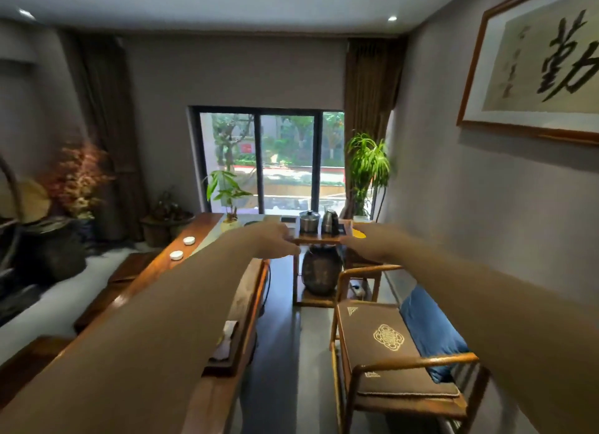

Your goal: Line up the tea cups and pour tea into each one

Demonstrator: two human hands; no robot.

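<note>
Fingers of the left hand (pixel 281 239) are curled loosely inward with nothing between them, as far as the blurred view allows me to say. For the right hand (pixel 358 240) I cannot tell if its fingers are spread or closed, because the hand is seen from behind and something yellow (pixel 359 233) shows just past it. Both arms are stretched forward toward 12 o'clock, and the hands hang in the air in front of a small wooden side stand (pixel 319 239), touching nothing that I can see.

Two white tea cups (pixel 182 247) sit on the long wooden bench (pixel 207 229) at about 10 o'clock from the left hand, one behind the other and a little apart, near the bench's far left edge. I judge that they wait there to be put in a row. On the stand at 12 o'clock are a steel pot (pixel 309 221) with a lid and a steel kettle (pixel 330 221) beside it, probably kept there so that hot water is close to the seat. Below them, on the lower shelf, stands a dark round vessel (pixel 321 273). At 4 o'clock is a wooden armchair (pixel 389 346) with a dark cushion, beside the bench.

The task seems to be at its very beginning: no cup is held and no tea is poured yet.
</note>
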